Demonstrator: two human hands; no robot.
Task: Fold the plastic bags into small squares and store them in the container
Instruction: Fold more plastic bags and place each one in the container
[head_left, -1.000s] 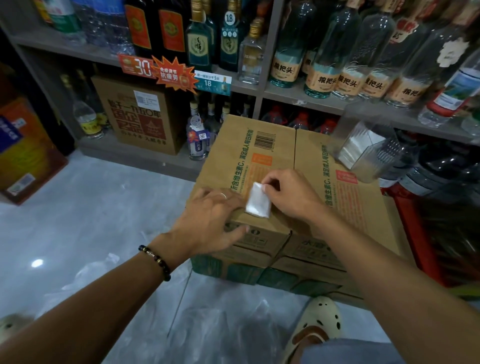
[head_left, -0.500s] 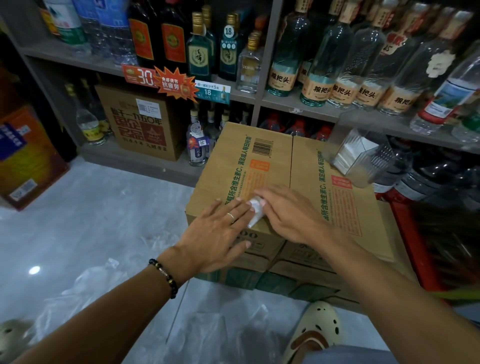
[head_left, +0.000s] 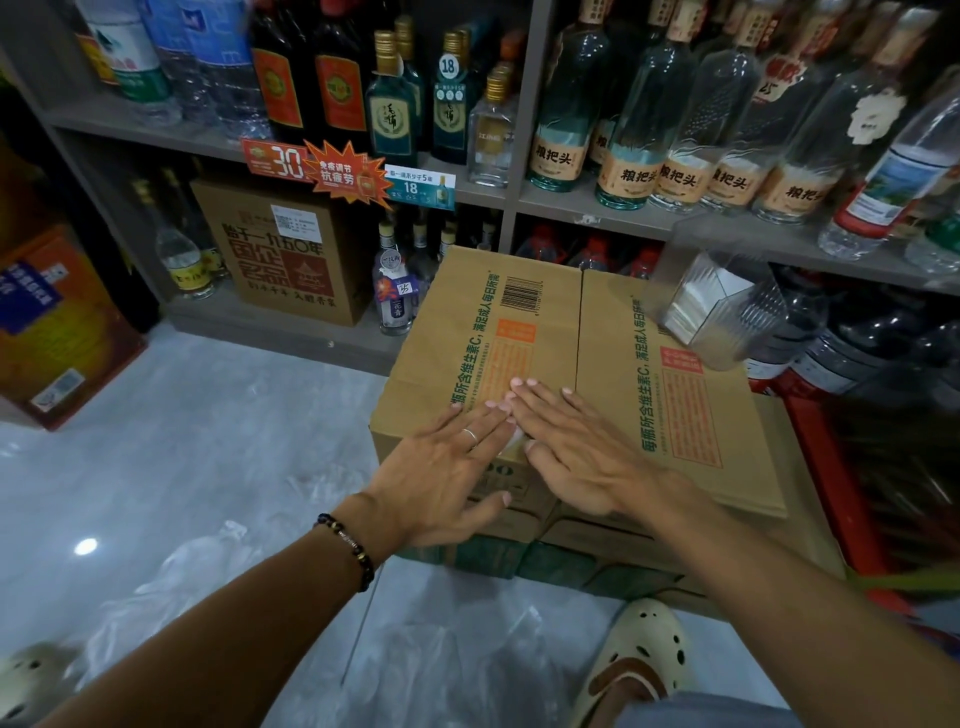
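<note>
White folded plastic, a small square bag (head_left: 516, 439), shows only as a sliver between the two hands, pressed flat on the near edge of the brown corrugated cardboard box (head_left: 623, 374). The left hand (head_left: 447, 475) lies palm down with straight, spread fingers, a thin ring on one of them, its fingertips over the bag's left side; it holds nothing. The right hand (head_left: 576, 449) is likewise flat and open, fingers straight and resting across the bag and the box top, with its fingertips touching those of the left. A second ago the right hand pinched the bag by its top corner with the square lifted and plainly visible; half a second ago it was coming down over it; now both palms cover it almost fully. A dark beaded bracelet (head_left: 349, 548) circles the left wrist. On the far right corner of the box stands a clear plastic container (head_left: 727, 306), tilted in view, with white folded squares inside; it sits where it did before. Crumpled clear plastic bags (head_left: 218, 587) lie on the grey glossy floor to the left of the box and below it, beside a cream perforated clog (head_left: 641, 657). Behind the box, grey shelves (head_left: 587, 218) carry rows of glass bottles with tan labels, and a second brown printed carton (head_left: 285, 254) sits on the lower shelf.
</note>
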